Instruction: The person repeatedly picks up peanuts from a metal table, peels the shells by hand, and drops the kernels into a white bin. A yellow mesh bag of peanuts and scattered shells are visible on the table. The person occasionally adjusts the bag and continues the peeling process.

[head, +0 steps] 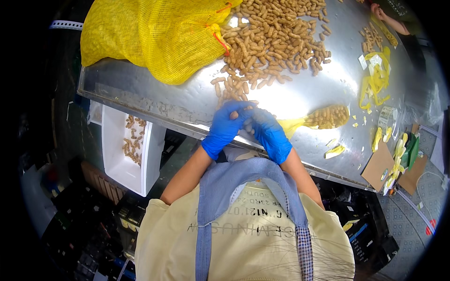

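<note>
Both my hands wear blue gloves and meet at the near edge of the metal table. My left hand (226,123) is curled around unshelled peanuts, and one peanut (234,115) shows at its fingers. Against it, my right hand (269,131) has its fingers bent inward; what they hold is hidden. Just beyond my hands, loose peanuts (232,86) trail from a large peanut pile (274,38). Beside my right hand lies a small yellow net bag (328,117) filled with peanuts. Its yellow tail runs to the glove, and whether I grip it cannot be seen.
Large yellow mesh sacks (151,38) lie at the table's far left. A white bin (119,165) with some peanuts stands below the left edge. Yellow netting strips (376,80), cardboard (379,165) and a label roll (386,119) lie on the right. Another person's hand (378,12) is at the far right.
</note>
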`<action>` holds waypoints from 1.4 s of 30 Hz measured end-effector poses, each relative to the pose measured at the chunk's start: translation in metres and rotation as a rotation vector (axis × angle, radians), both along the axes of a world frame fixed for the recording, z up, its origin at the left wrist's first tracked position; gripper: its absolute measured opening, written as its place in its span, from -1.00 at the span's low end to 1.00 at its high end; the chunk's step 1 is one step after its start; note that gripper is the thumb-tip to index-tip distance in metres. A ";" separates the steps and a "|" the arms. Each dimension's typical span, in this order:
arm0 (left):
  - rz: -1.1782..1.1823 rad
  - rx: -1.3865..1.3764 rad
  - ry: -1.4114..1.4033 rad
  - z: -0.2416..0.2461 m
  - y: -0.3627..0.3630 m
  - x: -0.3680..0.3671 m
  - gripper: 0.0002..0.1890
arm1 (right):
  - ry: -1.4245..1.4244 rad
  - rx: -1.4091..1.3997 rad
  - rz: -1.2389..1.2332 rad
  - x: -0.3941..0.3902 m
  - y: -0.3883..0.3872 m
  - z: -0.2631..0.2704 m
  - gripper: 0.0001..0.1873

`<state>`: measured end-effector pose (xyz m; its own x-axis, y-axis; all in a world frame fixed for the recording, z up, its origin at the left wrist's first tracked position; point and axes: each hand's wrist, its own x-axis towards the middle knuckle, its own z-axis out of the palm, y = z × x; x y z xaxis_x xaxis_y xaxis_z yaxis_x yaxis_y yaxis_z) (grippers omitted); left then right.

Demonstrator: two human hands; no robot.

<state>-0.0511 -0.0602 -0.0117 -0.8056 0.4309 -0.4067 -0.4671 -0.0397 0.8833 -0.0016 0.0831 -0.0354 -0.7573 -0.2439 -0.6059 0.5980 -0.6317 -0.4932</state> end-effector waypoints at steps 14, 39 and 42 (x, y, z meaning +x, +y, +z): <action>0.184 -0.087 -0.225 -0.012 -0.033 -0.002 -0.75 | 0.025 0.148 0.086 -0.003 -0.005 -0.002 -0.72; 0.271 -0.056 -0.071 0.008 -0.115 -0.062 -0.73 | 0.135 1.722 -0.195 0.084 0.052 -0.009 -0.49; -0.109 -0.114 -0.198 0.023 -0.056 -0.055 -0.76 | 0.080 1.833 -0.047 0.085 0.040 -0.007 -0.64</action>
<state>-0.1059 -0.1165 0.0116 -0.6567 0.4530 -0.6029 -0.6274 0.1154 0.7701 0.0831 0.1230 -0.0419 -0.7803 0.6250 -0.0207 0.5409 0.6580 -0.5239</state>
